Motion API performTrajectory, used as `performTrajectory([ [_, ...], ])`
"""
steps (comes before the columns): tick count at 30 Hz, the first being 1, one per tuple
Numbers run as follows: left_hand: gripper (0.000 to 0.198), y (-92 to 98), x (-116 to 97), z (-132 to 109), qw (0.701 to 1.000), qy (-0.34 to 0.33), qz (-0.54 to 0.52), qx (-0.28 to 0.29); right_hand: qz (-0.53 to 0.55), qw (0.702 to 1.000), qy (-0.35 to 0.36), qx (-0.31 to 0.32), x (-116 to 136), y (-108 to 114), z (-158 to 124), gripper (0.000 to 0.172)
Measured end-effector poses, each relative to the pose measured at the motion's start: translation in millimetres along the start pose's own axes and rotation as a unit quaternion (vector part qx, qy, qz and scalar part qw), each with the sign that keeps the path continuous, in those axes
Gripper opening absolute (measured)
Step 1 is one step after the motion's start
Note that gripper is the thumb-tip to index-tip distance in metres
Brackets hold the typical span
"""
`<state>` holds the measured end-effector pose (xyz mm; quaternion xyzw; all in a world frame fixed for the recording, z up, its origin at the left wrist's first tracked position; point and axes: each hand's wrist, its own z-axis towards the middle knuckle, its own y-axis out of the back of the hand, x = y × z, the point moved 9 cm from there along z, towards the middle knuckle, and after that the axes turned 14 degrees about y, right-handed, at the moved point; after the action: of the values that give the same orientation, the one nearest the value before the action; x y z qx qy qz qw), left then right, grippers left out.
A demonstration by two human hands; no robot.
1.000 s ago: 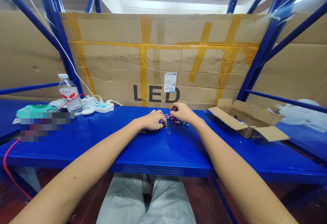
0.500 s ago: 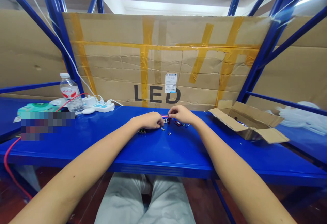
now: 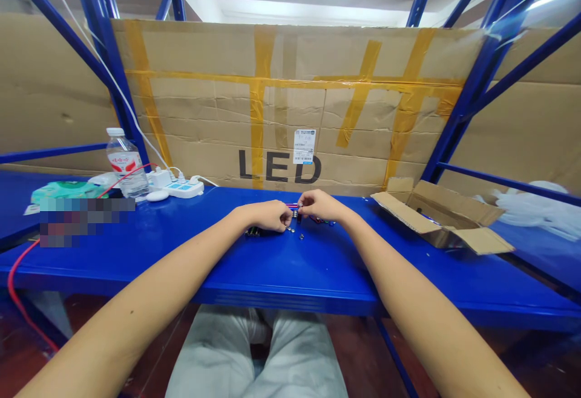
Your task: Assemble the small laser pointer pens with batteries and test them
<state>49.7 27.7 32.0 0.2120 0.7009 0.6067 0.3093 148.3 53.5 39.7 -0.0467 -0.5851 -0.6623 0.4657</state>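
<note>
My left hand (image 3: 269, 215) and my right hand (image 3: 320, 205) meet near the middle of the blue shelf (image 3: 290, 265), fingers curled and pinched together on a small pink-red part (image 3: 294, 207) held between them. Several tiny metal and coloured parts (image 3: 301, 236) lie loose on the shelf just below and to the right of my hands. A small dark part (image 3: 252, 232) lies under my left wrist. What exactly the fingertips grip is too small to make out.
An open cardboard box (image 3: 442, 216) sits at the right. A water bottle (image 3: 123, 163), a white power strip (image 3: 184, 189), a green packet (image 3: 66, 191) and a red cable (image 3: 13, 268) are at the left. Taped cardboard marked LED (image 3: 290, 101) forms the back wall. White gloves (image 3: 535, 207) lie far right.
My hands have drawn closer together, and the right hand has moved left until its fingertips meet those of the left over the small part.
</note>
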Motion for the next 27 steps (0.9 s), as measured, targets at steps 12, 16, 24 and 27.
performTrajectory([
  [12, 0.019, 45.5, 3.8, -8.3, 0.967, -0.027, -0.088, -0.238, 0.033, 0.999, -0.012, 0.027, 1.2, -10.3, -2.0, 0.008],
  [16, 0.021, 43.0, -0.7, -8.2, 0.964, -0.032, -0.033, -0.261, 0.047, 0.998, 0.000, 0.030, 2.9, -11.8, -1.2, 0.009],
  [24, 0.023, 33.4, -3.4, -3.8, 0.960, -0.019, 0.042, -0.277, 0.053, 0.998, 0.013, 0.034, -1.2, -12.1, 0.0, 0.009],
  [27, 0.024, 34.7, -2.1, -3.8, 0.957, -0.010, 0.046, -0.286, 0.066, 0.997, 0.022, 0.037, 3.5, -13.0, -0.2, 0.012],
])
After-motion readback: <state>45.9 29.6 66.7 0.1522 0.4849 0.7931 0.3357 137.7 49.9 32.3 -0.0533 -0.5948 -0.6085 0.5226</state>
